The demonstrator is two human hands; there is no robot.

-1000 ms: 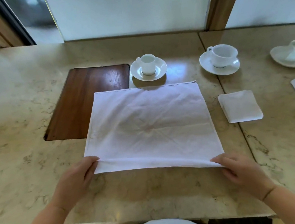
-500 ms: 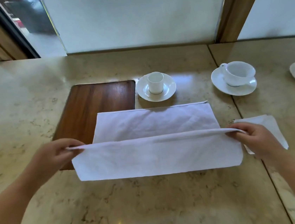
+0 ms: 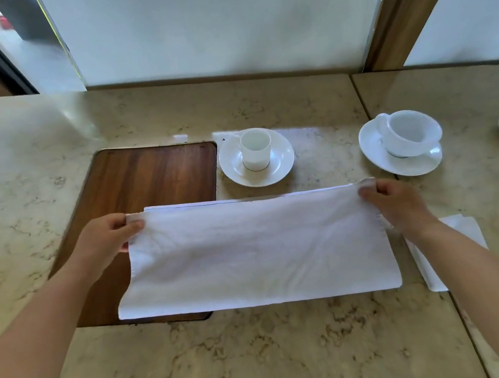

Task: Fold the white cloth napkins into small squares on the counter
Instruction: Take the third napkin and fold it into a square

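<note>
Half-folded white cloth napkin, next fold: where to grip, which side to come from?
Probably by one short end of the half-folded white cloth napkin: pinch both its corners and carry it across. It lies as a long flat band, fold at the near edge, open edges far. The left hand and right hand now pinch the far corners.

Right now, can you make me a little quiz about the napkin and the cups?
1. True or false: both hands pinch the napkin.
2. How many cups stand on saucers? A one, B two, C four.
3. Which dark thing lies under the napkin's left end?

Key:
1. True: the left hand and right hand pinch its far corners.
2. B: small cup, big cup.
3. The wooden board.
</note>
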